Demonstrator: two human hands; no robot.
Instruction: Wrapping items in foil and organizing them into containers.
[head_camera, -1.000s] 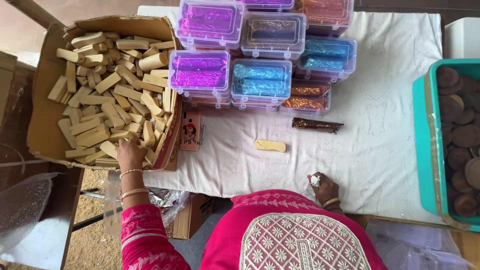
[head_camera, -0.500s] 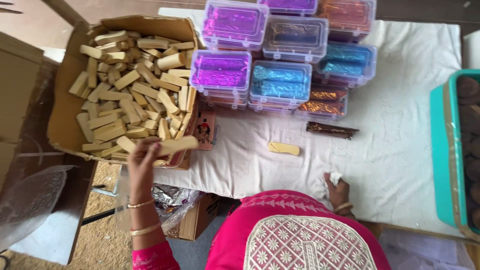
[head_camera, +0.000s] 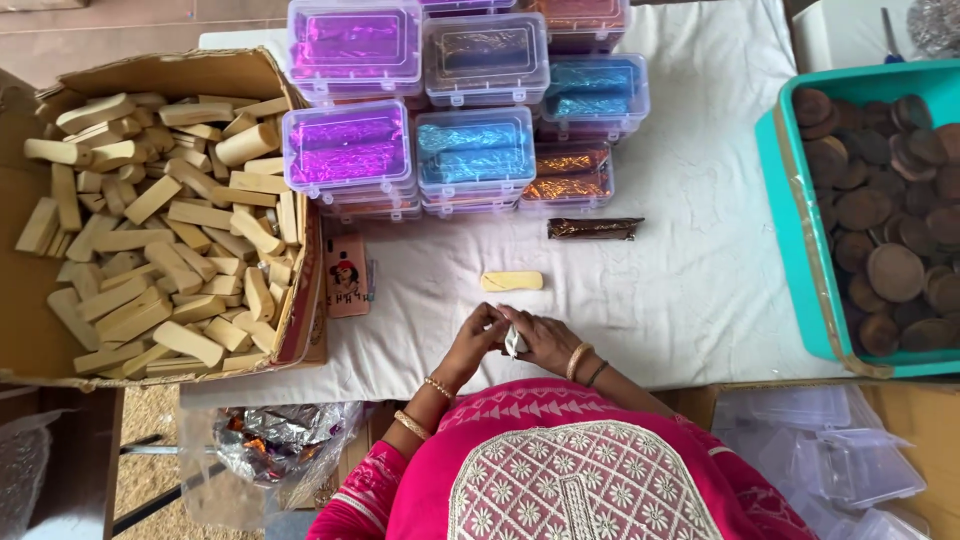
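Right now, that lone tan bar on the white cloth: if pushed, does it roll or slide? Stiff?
The tan bar looks like a flat-sided block lying on a broad face, so it would probably slide, not roll. Its straight edges, like those in the cardboard box, suggest it is stiff. The white cloth may bunch up under a push.

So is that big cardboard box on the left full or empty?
Nearly full: the cardboard box holds heaped pale tan bars, flaps open.
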